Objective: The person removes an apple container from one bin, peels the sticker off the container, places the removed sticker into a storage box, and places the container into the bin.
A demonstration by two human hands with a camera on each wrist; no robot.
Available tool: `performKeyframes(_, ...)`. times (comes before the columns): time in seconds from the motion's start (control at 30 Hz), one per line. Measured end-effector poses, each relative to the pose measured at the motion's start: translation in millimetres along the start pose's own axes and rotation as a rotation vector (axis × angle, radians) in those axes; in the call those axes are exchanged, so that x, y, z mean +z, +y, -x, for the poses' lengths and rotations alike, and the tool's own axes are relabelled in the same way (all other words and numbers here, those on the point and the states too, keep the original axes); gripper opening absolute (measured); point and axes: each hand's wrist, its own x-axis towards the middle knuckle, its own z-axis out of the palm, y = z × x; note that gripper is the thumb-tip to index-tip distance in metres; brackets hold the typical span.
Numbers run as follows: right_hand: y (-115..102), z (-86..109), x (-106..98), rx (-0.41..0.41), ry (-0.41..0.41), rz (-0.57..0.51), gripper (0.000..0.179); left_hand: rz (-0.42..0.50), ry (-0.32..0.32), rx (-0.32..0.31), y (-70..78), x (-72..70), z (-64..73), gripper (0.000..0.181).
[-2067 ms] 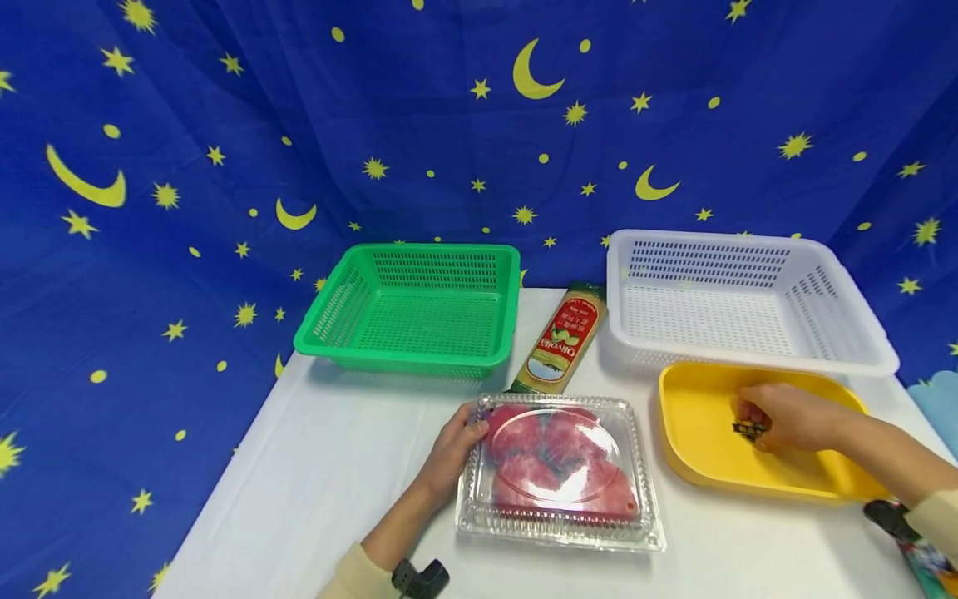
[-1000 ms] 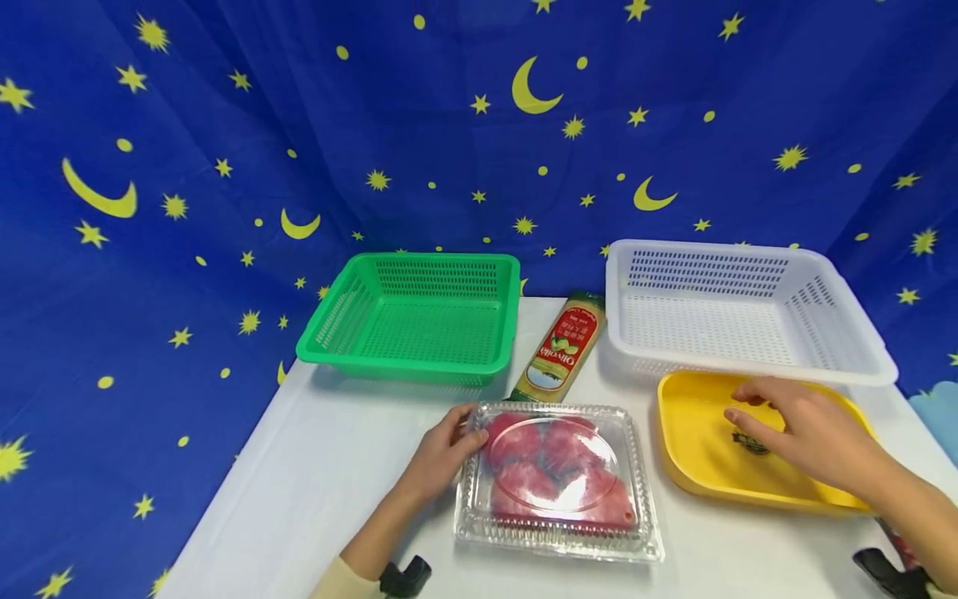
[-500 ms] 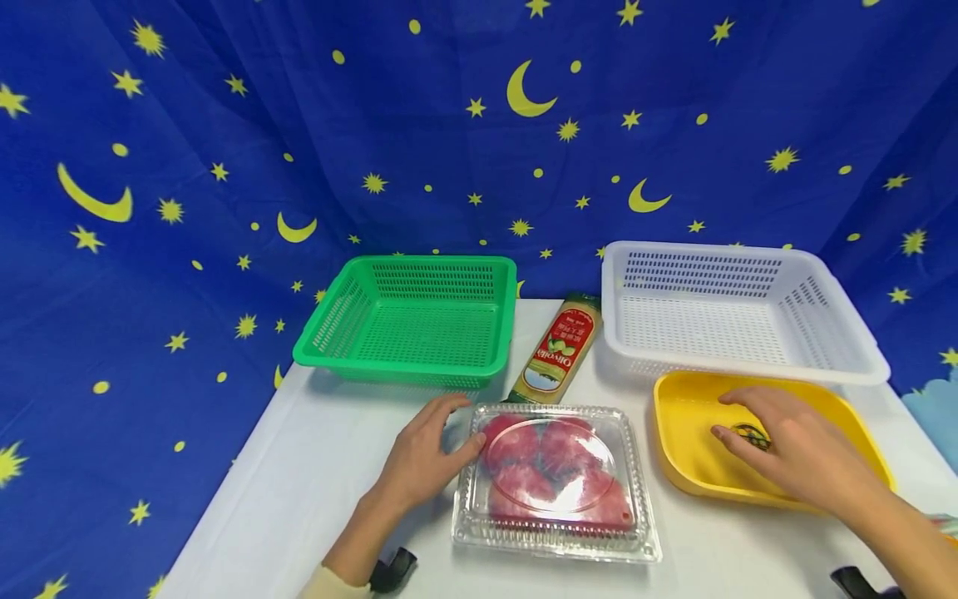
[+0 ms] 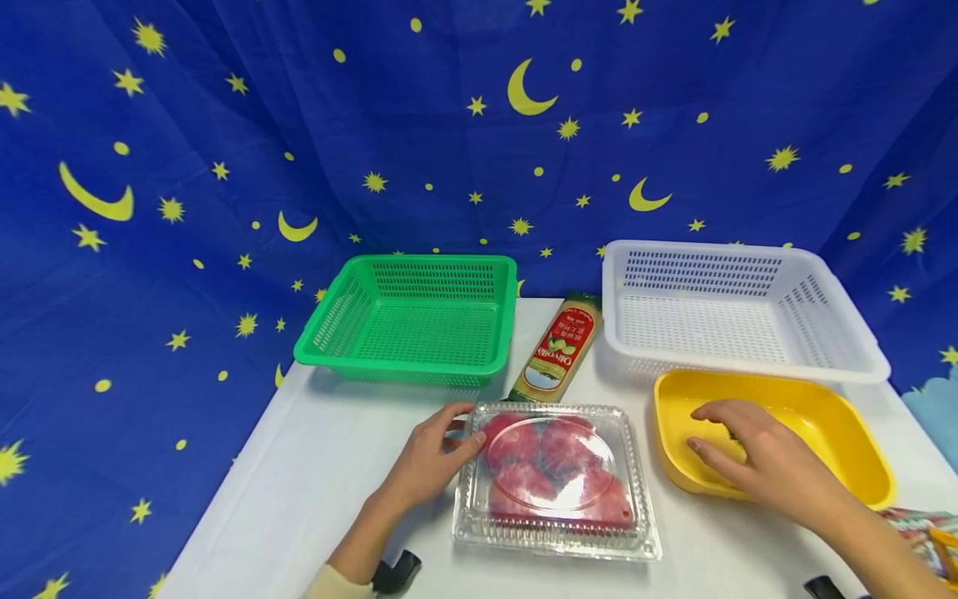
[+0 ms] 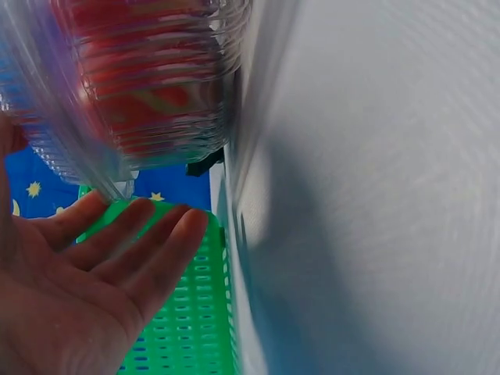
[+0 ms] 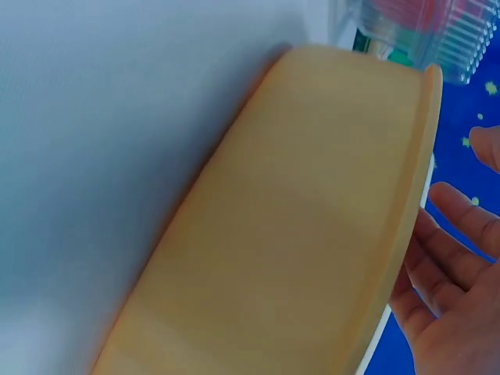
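A clear plastic clamshell box (image 4: 557,482) with red contents sits on the white table. My left hand (image 4: 430,457) is at its upper left edge, thumb near the lid's rim. In the left wrist view, the straight fingers of that hand (image 5: 101,289) reach to the box's rim (image 5: 109,176); whether they bear on it is hard to tell. My right hand (image 4: 763,457) hovers over the left part of a yellow tray (image 4: 831,449), thumb and fingers apart, holding nothing. Behind those fingers a small dark label-like patch (image 4: 736,436) on the tray floor is mostly hidden.
A green basket (image 4: 419,370) stands at the back left, a white basket (image 4: 748,362) at the back right. Between them lies a bottle with a red label (image 4: 557,349). Colourful packaging (image 4: 928,532) shows at the right edge. A blue starry curtain (image 4: 449,125) hangs behind.
My right hand has let go of the small dark thing in the yellow tray, risen and shifted left. My left hand came slightly away from the box and has returned to its edge.
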Motion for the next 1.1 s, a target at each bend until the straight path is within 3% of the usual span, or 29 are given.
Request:
performKeyframes(0.43, -16.5, -3.8, 15.9, -0.125, 0.075, -0.023, 0.032, 0.016, 0.022, 0.031, -3.8, 3.2, -0.6, 0.048)
performKeyframes(0.6, -25.0, -3.8, 21.7, -0.163, 0.067, -0.053, 0.031, 0.027, 0.028, 0.042, -3.7, 3.9, -0.1, 0.047)
performKeyframes(1.1, -43.8, -2.5, 32.7, -0.112, 0.001, -0.096, 0.038, 0.058, 0.004, 0.038, -5.5, 6.7, -0.5, 0.050)
